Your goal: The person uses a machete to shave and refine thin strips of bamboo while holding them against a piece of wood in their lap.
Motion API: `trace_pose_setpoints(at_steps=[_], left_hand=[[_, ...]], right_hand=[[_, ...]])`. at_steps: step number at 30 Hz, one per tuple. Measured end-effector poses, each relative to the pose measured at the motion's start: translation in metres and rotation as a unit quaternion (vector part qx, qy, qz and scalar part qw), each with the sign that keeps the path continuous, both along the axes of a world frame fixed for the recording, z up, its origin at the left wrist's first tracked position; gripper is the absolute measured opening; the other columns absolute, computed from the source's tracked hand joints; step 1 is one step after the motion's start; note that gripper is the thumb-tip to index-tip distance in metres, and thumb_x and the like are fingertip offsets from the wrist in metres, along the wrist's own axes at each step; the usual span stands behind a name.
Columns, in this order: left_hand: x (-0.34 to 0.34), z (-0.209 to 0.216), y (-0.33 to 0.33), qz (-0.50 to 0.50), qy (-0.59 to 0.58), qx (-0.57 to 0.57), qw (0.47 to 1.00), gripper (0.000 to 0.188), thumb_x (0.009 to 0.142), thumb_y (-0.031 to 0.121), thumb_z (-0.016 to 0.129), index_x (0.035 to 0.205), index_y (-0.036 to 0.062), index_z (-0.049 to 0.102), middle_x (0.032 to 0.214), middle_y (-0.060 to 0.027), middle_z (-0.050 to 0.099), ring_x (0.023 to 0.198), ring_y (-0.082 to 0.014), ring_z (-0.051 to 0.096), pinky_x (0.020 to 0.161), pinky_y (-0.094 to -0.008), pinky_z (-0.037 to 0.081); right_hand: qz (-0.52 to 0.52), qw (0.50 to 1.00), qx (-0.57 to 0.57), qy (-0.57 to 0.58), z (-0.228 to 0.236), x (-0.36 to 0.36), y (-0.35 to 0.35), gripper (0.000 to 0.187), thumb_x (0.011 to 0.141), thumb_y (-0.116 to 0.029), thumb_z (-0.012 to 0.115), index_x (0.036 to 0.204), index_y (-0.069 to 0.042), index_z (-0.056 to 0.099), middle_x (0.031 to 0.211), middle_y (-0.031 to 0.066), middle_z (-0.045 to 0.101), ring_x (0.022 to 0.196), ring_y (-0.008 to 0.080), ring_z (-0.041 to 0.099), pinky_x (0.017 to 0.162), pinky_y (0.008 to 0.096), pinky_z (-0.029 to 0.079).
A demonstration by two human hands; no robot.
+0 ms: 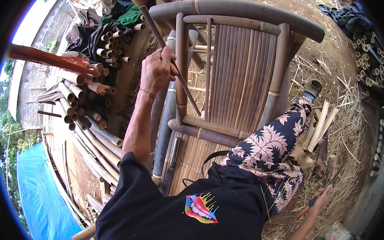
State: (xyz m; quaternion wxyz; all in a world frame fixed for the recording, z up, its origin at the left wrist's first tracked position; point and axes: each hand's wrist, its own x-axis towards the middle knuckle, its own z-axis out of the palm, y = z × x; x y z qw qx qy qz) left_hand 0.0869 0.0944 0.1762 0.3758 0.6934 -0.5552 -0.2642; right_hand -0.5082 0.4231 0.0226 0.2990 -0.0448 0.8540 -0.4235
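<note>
My left hand point(157, 70) is closed round a long, thin dark bamboo strip point(186, 89), which slants across the left upright of a bamboo chair point(252, 7). Brown bamboo slats point(243, 75) stand side by side within the chair's back frame. To their left, past a gap, one narrow slat point(207, 73) stands alone. Low on the right, my right hand point(319, 200) grips a knife point(303, 212) by its brown handle; a thin dark blade seems to point away from me, though it is hard to make out against the straw.
Stacked bamboo poles point(99, 137) lie on the left, with dark cloths point(86, 36) over some. A reddish post point(44, 58) juts in there. Shavings point(341, 143) and split bamboo pieces point(324, 126) litter the ground at right. A whitish bucket point(337, 238) stands lower right.
</note>
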Motion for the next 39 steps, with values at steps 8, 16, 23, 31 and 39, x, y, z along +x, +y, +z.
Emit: trace_pose_setpoints(at_steps=[8, 16, 23, 31, 39], left_hand=[[-0.008, -0.023, -0.007, -0.044, -0.038, 0.082, 0.995, 0.054, 0.1, 0.044, 0.042, 0.082, -0.0015, 0.065, 0.053, -0.0075, 0.062, 0.047, -0.0154, 0.063, 0.052, -0.0286, 0.051], [0.006, -0.09, -0.06, -0.13, -0.245, 0.064, 0.959, 0.047, 0.1, 0.039, 0.042, 0.084, 0.0001, 0.062, 0.066, -0.0186, 0.063, 0.066, -0.0305, 0.066, 0.056, -0.0404, 0.051], [-0.048, -0.105, -0.083, -0.052, -0.336, 0.226, 0.913, 0.066, 0.097, 0.059, 0.034, 0.121, 0.0016, 0.054, 0.095, -0.0249, 0.067, 0.094, -0.0424, 0.064, 0.081, -0.0503, 0.051], [-0.295, -0.078, -0.008, -0.331, 0.066, -0.037, 0.941, 0.02, 0.097, 0.016, 0.058, 0.11, 0.0053, 0.067, 0.093, -0.0031, 0.067, 0.077, -0.0104, 0.061, 0.068, -0.0241, 0.051], [-0.637, -0.351, 0.002, -0.578, -0.099, 0.169, 0.792, 0.032, 0.089, 0.031, 0.066, 0.104, 0.0024, 0.066, 0.076, -0.0077, 0.066, 0.062, -0.0143, 0.057, 0.065, -0.0309, 0.051]], right_hand=[[0.026, 0.999, 0.003, 0.022, 0.004, -0.009, 0.004, 0.055, 0.091, -0.065, 0.047, 0.073, -0.012, 0.046, 0.052, -0.0024, 0.041, 0.04, 0.0105, 0.042, 0.037, 0.0254, 0.037], [0.02, 1.0, 0.01, 0.01, 0.011, 0.01, -0.004, 0.055, 0.091, -0.064, 0.048, 0.074, -0.012, 0.048, 0.053, -0.0021, 0.042, 0.041, 0.0104, 0.043, 0.039, 0.0245, 0.038], [-0.038, 0.998, -0.034, -0.025, -0.007, -0.016, 0.054, 0.054, 0.093, -0.062, 0.047, 0.075, -0.011, 0.049, 0.055, -0.0026, 0.041, 0.041, 0.0105, 0.042, 0.039, 0.0261, 0.038], [-0.173, 0.984, 0.01, -0.045, -0.025, -0.04, 0.106, 0.043, 0.09, -0.045, 0.063, 0.09, -0.004, 0.054, 0.066, 0.0036, 0.056, 0.047, 0.0112, 0.052, 0.042, 0.0241, 0.046], [-0.375, 0.847, -0.18, -0.331, -0.117, -0.019, 0.186, 0.043, 0.09, -0.022, 0.057, 0.127, -0.001, 0.049, 0.106, 0.0122, 0.066, 0.083, 0.0216, 0.064, 0.076, 0.0366, 0.055]])
